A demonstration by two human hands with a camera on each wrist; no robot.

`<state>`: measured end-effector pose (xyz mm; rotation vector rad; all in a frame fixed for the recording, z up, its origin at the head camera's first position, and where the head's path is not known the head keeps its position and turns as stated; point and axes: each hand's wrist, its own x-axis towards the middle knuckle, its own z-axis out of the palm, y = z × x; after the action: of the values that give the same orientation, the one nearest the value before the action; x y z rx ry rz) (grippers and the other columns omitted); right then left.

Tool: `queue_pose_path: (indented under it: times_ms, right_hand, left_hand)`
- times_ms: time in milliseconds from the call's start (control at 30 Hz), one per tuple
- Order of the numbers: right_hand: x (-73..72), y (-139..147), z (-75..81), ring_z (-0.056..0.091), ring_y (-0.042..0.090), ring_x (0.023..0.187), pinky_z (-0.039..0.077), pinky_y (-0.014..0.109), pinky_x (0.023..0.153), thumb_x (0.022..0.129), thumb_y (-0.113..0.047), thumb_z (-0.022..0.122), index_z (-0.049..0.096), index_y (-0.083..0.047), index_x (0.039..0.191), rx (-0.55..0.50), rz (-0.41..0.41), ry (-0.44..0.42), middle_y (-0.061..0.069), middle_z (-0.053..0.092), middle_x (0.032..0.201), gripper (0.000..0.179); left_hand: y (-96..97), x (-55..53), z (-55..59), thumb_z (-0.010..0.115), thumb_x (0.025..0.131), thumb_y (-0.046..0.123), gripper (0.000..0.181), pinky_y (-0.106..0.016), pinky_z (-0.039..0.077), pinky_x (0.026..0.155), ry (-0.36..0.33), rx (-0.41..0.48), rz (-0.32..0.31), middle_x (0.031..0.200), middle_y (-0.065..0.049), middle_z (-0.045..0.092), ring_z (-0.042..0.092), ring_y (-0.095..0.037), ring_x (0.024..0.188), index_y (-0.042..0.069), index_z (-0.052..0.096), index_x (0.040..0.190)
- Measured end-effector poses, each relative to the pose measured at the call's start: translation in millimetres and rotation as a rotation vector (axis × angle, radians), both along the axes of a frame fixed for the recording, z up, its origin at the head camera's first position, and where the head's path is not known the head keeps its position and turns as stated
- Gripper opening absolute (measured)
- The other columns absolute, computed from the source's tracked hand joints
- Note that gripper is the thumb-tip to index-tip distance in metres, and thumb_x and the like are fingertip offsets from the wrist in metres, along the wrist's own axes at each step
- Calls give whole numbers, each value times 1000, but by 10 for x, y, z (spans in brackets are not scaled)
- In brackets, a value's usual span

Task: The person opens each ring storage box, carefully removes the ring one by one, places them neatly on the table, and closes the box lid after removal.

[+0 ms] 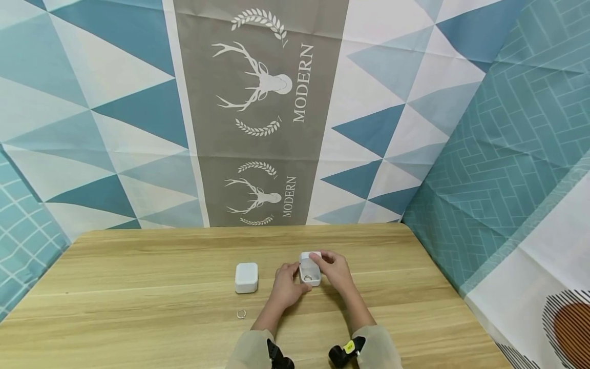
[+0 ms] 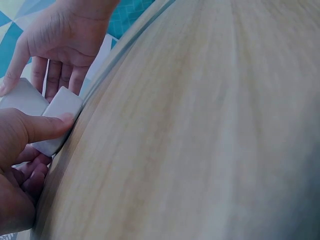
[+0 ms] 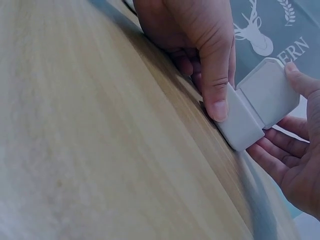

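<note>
A small white hinged ring box (image 1: 316,282) stands with its lid (image 3: 270,92) raised. Inside it lies a ring (image 1: 308,278). My left hand (image 1: 287,288) holds the base (image 3: 241,122) from the left, its thumb pressed on the front wall. My right hand (image 1: 336,270) pinches the raised lid, thumb at its edge; in the right wrist view its other fingers reach behind the box. To the left stands a second white box (image 1: 246,278), closed. Another ring (image 1: 241,314) lies on the table in front of that box.
The wooden table (image 1: 138,287) carries everything. A patterned cloth (image 1: 258,128) with deer heads hangs behind its far edge, and teal cloth (image 1: 498,154) hangs on the right. Dark wrist cameras (image 1: 343,353) sit on both sleeves.
</note>
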<state>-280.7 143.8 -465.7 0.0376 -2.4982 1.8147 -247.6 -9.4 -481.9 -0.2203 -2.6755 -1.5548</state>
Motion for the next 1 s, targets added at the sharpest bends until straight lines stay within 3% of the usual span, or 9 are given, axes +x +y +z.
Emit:
queue_pose_path:
  times_ms: [1000]
  right_hand:
    - [-35,-33,-24,64,17,86,56,30,75,82,-44,68,62,4,114,-35,-14,-9,16,66,102,59]
  left_hand:
    - [-1,-8,-10,79,72,14,68,-51,39,100,-12,25,8,118,-19,54,45,-35,115,-10,50,129]
